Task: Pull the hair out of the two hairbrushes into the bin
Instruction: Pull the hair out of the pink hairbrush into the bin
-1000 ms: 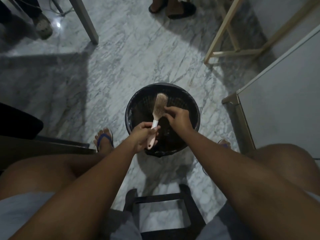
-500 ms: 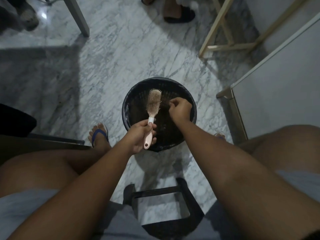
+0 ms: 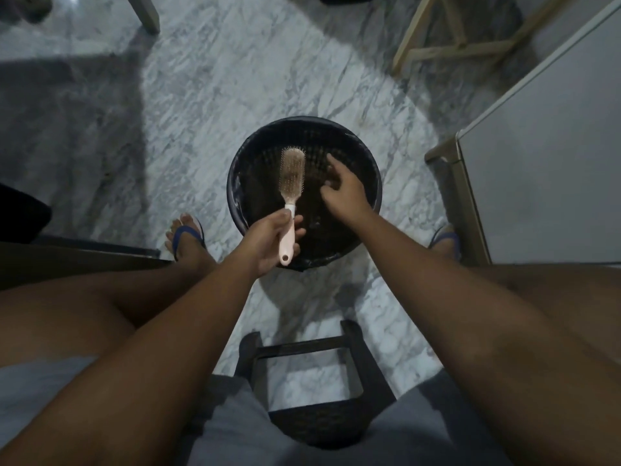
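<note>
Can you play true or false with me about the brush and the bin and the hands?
1. The left hand holds the pale pink plastic hairbrush by its handle. True.
2. The brush head is over the round black plastic bin. True.
3. The right hand is gripping the brush bristles. False: it is apart from the brush, fingers spread over the bin.
4. The bin stands on a wooden table. False: it stands on the grey-white marble floor.
5. Both hairbrushes are in view. False: only one shows.
</note>
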The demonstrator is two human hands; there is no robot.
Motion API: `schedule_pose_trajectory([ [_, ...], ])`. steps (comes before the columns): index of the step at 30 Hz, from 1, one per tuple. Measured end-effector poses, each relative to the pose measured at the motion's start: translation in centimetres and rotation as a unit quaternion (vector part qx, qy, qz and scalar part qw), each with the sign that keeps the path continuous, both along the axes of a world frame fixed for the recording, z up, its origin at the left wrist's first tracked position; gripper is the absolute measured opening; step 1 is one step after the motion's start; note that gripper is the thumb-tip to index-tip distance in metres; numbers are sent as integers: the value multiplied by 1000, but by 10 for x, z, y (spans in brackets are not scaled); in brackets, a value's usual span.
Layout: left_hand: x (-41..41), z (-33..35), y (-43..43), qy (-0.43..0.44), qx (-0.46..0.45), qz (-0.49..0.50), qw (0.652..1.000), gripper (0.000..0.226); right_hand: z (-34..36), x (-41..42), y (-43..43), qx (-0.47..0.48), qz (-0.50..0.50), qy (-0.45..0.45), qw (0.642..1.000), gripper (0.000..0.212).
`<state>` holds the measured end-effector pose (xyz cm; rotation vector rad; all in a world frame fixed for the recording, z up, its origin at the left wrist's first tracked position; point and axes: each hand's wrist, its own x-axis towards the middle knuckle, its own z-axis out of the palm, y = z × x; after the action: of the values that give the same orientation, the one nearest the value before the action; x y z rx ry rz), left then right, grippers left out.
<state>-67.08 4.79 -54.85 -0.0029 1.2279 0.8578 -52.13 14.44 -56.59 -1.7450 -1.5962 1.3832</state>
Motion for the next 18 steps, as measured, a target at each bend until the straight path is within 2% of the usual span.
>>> schedule_pose_trajectory([
  [3,1,3,9,-24,1,2,1000,35,3,-5,11,-10,7,52,999,65],
  [6,-2,6,19,-70,11,19,997,22,8,-10,22,11,11,67,998,34],
  [8,-6,4,25,-103,10,29,994,21,13,-14,26,16,-11,87,996,17],
  [12,-7,-5,32,-94,-3,59,994,27,17,-18,35,57,-63,90,992,13],
  [18,7,-6,33,-30,-6,81,996,19,15,-15,33,140,-82,53,985,11],
])
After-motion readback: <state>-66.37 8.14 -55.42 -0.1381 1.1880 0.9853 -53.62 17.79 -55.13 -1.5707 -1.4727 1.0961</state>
